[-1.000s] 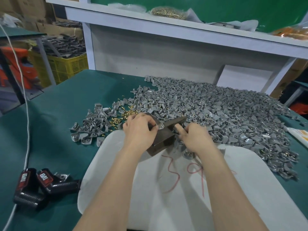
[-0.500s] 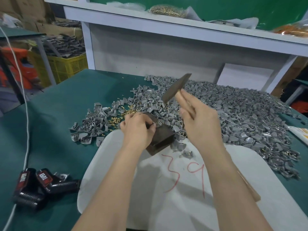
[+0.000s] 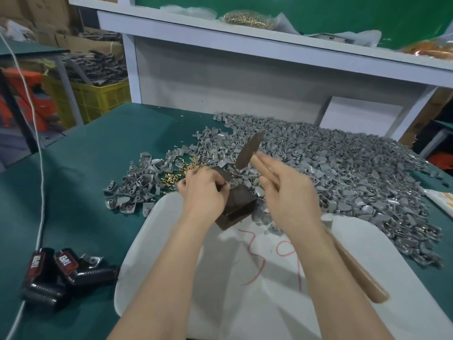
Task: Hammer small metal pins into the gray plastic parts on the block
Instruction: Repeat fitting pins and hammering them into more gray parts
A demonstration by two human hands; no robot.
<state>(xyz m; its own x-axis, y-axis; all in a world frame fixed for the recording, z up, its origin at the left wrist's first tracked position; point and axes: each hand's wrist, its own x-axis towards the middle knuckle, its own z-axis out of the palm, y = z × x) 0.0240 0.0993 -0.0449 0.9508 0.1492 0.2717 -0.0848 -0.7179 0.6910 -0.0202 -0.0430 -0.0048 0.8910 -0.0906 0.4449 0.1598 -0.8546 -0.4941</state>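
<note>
Block [image 3: 239, 204] sits at frame centre; left hand [image 3: 203, 190] keeps its grip pinched on a gray part [image 3: 227, 185] atop it, while right hand [image 3: 286, 192], grip clamped on the hammer [image 3: 248, 150], has raised it for another blow.

A green-covered table [image 3: 93, 173] fills the foreground. Behind the table rises a white shelf [image 3: 245, 44]; left of the table stand a yellow crate [image 3: 103, 100] and cardboard boxes [image 3: 73, 41].

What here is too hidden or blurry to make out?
Head view: the left hand, pinching a gray part on the block, hides any pin.
Head view: the raised hammer and the right hand are motion-blurred.
Head view: the black objects' labels are too small to read.
</note>
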